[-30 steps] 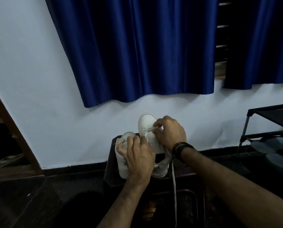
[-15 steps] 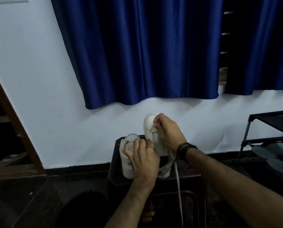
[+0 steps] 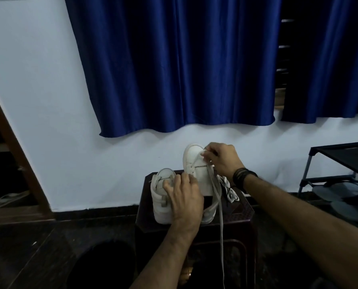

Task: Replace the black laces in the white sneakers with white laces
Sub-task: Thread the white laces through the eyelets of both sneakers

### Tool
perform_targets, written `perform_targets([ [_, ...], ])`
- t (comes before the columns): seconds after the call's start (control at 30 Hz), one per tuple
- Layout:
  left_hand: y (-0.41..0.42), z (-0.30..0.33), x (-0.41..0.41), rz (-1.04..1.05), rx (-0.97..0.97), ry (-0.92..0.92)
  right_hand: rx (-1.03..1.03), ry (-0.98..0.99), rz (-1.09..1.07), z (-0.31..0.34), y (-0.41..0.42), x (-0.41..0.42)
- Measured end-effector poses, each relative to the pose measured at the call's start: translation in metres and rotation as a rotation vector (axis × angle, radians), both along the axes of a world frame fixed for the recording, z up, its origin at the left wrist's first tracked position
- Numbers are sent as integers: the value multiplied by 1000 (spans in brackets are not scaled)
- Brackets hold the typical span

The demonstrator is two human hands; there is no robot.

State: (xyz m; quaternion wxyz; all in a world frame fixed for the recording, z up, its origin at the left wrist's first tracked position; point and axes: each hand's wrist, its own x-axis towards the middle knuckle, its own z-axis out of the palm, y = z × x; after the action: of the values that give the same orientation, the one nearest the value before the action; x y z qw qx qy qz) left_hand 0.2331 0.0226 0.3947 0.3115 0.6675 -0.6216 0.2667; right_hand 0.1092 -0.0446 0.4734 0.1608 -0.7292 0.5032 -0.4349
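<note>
Two white sneakers stand on a dark stool (image 3: pixel 243 213), toes toward the wall. My left hand (image 3: pixel 184 197) lies over both shoes, fingers curled on the left sneaker (image 3: pixel 160 197). My right hand (image 3: pixel 220 158) pinches a white lace (image 3: pixel 218 197) at the toe end of the right sneaker (image 3: pixel 191 158). That lace runs through the front eyelets and its loose end hangs down past the stool's front edge. A bundle of white lace (image 3: pixel 229 189) lies on the stool beside the right sneaker. No black lace is visible.
The stool stands against a white wall (image 3: pixel 49 122) under a blue curtain (image 3: pixel 174 63). A black shoe rack (image 3: pixel 340 163) with dark footwear stands at the right. A wooden door frame (image 3: pixel 11 142) is at the left. The floor is dark.
My right hand has pulled the white lace up toward the toe of the right sneaker, and the lace bundle beside the shoe has come into sight. My left hand stays on the shoes.
</note>
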Motion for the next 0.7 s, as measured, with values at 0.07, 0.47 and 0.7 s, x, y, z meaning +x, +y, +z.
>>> perform_targets([
  [0.07, 2, 6, -6, 9, 7, -62, -28, 51, 54, 25, 5, 12],
  [0.47, 0, 5, -9, 5, -48, -35, -8, 300, -284, 30, -9, -34],
  [0.7, -3, 2, -5, 16, -30, -18, 466, 55, -89, 6, -2, -30],
])
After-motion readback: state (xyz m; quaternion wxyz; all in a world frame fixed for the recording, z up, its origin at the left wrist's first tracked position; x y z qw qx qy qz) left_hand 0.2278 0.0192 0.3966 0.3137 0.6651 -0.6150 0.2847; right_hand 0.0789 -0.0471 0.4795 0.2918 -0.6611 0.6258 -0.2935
